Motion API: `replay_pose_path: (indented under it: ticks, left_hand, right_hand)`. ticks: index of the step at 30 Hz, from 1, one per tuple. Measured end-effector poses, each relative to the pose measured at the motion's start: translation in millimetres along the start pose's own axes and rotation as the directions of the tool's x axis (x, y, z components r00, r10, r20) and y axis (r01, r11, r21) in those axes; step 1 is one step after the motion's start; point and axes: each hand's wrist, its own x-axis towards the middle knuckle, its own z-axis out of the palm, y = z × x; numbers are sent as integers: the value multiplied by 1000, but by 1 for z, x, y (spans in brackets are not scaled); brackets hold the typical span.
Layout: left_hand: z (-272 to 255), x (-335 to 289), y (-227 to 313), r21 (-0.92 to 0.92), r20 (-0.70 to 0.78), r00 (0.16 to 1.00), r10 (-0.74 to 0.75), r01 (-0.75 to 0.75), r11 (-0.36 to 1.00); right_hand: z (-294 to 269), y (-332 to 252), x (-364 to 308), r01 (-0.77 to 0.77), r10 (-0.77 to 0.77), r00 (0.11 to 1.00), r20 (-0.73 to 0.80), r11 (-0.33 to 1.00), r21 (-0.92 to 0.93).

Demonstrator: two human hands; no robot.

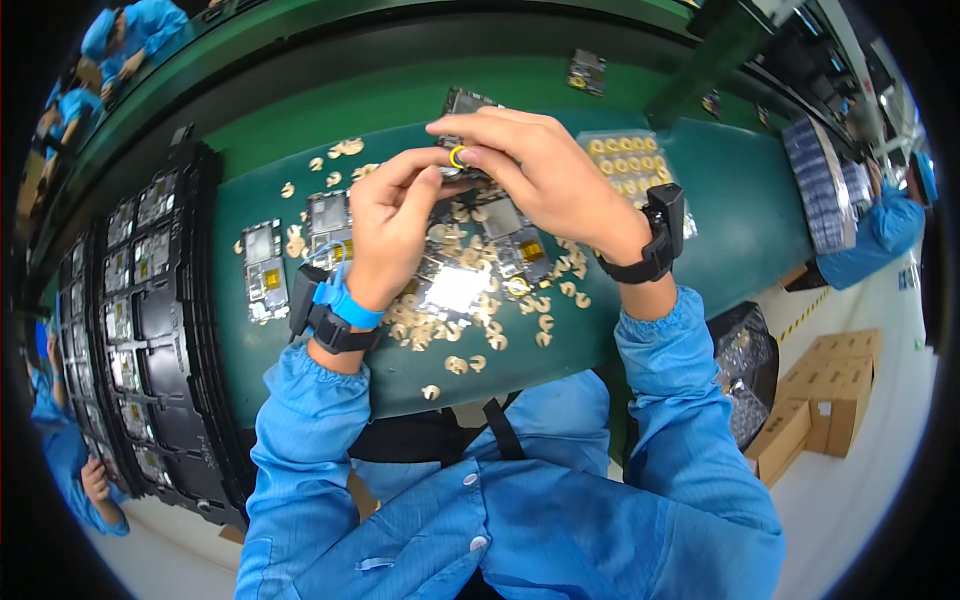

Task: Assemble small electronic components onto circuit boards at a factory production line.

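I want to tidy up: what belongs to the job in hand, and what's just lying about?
Likely the job: handled yellow ring; circuit boards; sheet of yellow rings.

Likely just lying about: scattered pale C-shaped pieces; cardboard boxes.

Both forearms (pixel 648 300) reach forward; the left hand (pixel 392 215) and right hand (pixel 550 172) lean inward, fingers (pixel 495 130) bent, perhaps pinching.

Left grip (pixel 392 217), right grip (pixel 548 178), yellow ring (pixel 454 156) between
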Motion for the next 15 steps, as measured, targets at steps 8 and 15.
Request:
replay_pose_path:
  ticks: [8, 15]
  left_hand:
    - [-3, 6, 4, 32, -142, 989, -43, 48, 998]
    - [-5, 8, 2, 134, -172, 985, -7, 31, 990]
  right_hand:
    - [16, 11, 7, -279, 288, 958, 9, 919, 279]
    - [18, 17, 5, -215, 232, 972, -49, 949, 232]
